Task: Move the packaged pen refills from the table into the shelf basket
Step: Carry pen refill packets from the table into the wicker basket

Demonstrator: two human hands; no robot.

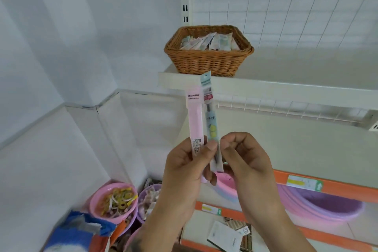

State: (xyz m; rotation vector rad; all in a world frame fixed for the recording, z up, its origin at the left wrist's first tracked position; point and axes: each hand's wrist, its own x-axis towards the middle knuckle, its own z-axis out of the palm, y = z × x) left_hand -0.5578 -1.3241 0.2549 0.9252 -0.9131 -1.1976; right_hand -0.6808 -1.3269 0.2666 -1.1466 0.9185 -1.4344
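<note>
Pink and pale-blue plastic sleeves stand upright at the centre of the frame, side by side and touching: a pink pack (pixel 195 120) and a blue pack (pixel 211 120), each long, narrow and thin. They look very light and a little bendy, with slick film that could slide between fingers, so a pinch low on the stiffer part, where the refill itself lies inside, seems the safest hold. The left hand (pixel 184 172) has its grip closed round the lower ends of both packs, thumb pressed over them. The right hand (pixel 245 157) is curled with its fingertips at the blue pack's bottom edge; whether it truly pinches the pack I cannot tell.

The basket (pixel 208 57) sits on the white shelf (pixel 286 88) in the upper middle of the frame, just above the packs' tops, and already holds similar packs. Its raised wicker rim and the shelf's front lip lie between the hands and the inside, so the packs would likely have to go up and over. In the lower left of the frame are pink bowls (pixel 114 202) of small items, and in the lower middle lie loose packets (pixel 225 237)
</note>
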